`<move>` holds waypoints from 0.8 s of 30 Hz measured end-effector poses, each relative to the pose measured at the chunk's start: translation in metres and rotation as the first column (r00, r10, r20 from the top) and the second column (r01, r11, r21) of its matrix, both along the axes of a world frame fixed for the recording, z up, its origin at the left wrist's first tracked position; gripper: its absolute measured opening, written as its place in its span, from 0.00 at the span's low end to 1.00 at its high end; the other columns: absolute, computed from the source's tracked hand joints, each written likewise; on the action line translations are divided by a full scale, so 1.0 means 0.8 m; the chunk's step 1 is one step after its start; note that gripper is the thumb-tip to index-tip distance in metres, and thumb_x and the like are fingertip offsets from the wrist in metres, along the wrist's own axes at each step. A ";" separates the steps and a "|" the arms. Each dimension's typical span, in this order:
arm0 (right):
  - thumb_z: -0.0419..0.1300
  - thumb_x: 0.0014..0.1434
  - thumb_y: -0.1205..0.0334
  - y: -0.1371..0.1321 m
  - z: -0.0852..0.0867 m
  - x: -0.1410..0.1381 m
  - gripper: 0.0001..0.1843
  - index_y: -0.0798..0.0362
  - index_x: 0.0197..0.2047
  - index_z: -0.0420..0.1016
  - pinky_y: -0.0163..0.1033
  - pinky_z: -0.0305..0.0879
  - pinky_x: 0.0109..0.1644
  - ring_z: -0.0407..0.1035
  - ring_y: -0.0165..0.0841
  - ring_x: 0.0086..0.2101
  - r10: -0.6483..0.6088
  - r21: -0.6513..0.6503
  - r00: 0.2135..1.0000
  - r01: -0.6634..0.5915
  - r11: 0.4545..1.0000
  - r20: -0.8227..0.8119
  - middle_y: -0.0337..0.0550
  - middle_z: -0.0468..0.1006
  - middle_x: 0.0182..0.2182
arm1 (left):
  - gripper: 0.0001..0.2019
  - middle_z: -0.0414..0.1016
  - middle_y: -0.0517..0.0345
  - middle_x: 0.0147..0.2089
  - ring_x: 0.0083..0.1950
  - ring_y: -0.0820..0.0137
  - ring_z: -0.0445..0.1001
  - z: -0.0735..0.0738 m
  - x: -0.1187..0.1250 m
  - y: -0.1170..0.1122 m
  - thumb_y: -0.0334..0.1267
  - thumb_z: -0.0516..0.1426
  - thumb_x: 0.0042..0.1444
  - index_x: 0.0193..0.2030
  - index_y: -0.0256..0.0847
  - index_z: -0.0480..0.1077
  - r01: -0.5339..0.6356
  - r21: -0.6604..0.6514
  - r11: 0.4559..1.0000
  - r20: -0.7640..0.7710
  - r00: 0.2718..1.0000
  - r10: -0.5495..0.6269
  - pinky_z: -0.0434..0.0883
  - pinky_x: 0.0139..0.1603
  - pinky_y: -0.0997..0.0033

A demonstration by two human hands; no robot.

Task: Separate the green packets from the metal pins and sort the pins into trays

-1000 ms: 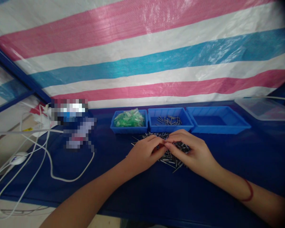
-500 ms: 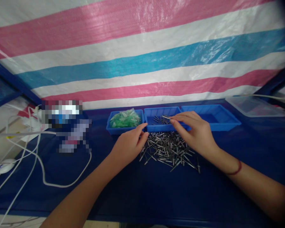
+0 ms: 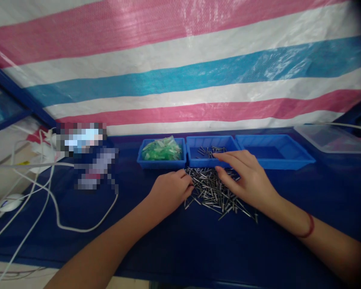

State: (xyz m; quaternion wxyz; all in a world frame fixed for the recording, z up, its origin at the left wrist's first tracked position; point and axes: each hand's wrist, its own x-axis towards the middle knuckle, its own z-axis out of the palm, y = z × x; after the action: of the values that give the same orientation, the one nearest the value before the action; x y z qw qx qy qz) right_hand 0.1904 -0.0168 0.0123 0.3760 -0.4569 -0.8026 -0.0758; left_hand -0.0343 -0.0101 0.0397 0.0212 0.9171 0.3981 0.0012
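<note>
A loose pile of thin metal blind rivets (image 3: 212,190) lies on the dark blue table, in front of the middle blue bin (image 3: 195,161). My left hand (image 3: 172,188) is at the pile's left edge with its fingers curled together; whatever is in them is hidden. Over the pile's right side and the bin's front rim hovers my right hand (image 3: 248,174), thumb and fingers apart and nothing visible between them. Several rivets (image 3: 209,151) lie inside the middle bin, just beyond my right fingertips.
A left bin (image 3: 141,163) holds green, clear-wrapped pieces (image 3: 162,149). To the right stand another blue bin (image 3: 276,163) and a clear plastic lid (image 3: 331,138). White cables (image 3: 78,230) run across the table's left side. Striped sheeting (image 3: 180,88) hangs behind.
My right hand has opened and drawn back slightly from the middle bin; the rivets at its fingertips are gone from them. My left hand has lowered to the pile and its fingers have curled.
</note>
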 end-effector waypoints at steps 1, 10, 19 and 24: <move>0.58 0.60 0.63 -0.002 0.000 -0.001 0.16 0.51 0.52 0.71 0.48 0.64 0.45 0.69 0.41 0.43 0.013 -0.007 1.000 -0.013 1.000 -0.004 0.47 0.77 0.43 | 0.10 0.73 0.53 0.41 0.40 0.64 0.75 -0.002 0.002 -0.001 0.38 0.50 0.64 0.40 0.39 0.72 -0.001 0.020 1.000 -0.012 1.000 0.002 0.72 0.37 0.67; 0.58 0.60 0.64 -0.007 -0.004 -0.009 0.13 0.51 0.49 0.72 0.47 0.65 0.44 0.69 0.40 0.42 0.085 -0.066 0.996 -0.087 0.994 -0.026 0.48 0.77 0.42 | 0.09 0.70 0.50 0.40 0.39 0.62 0.74 -0.017 0.010 -0.007 0.34 0.47 0.65 0.42 0.36 0.67 -0.015 0.104 0.995 -0.080 0.997 0.023 0.73 0.34 0.64; 0.57 0.61 0.64 -0.012 -0.004 -0.013 0.09 0.53 0.45 0.74 0.46 0.63 0.45 0.68 0.38 0.41 0.164 -0.118 0.986 -0.161 0.980 0.016 0.46 0.78 0.40 | 0.10 0.69 0.51 0.41 0.39 0.62 0.72 -0.010 0.008 -0.009 0.33 0.44 0.66 0.42 0.37 0.66 -0.058 0.138 0.989 -0.086 0.994 0.071 0.73 0.36 0.62; 0.57 0.62 0.60 -0.015 -0.006 -0.022 0.12 0.53 0.47 0.73 0.45 0.62 0.44 0.68 0.38 0.42 0.212 -0.161 0.976 -0.202 0.966 0.044 0.47 0.77 0.42 | 0.08 0.69 0.52 0.40 0.39 0.61 0.71 0.001 0.010 -0.012 0.31 0.45 0.65 0.43 0.38 0.65 -0.047 0.184 0.982 -0.073 0.995 0.061 0.71 0.35 0.62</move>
State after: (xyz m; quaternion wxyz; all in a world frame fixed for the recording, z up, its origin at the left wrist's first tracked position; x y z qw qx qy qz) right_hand 0.1730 -0.0289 0.0078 0.3203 -0.3960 -0.8605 0.0130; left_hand -0.0265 -0.0197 0.0403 -0.0784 0.9033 0.4217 0.0021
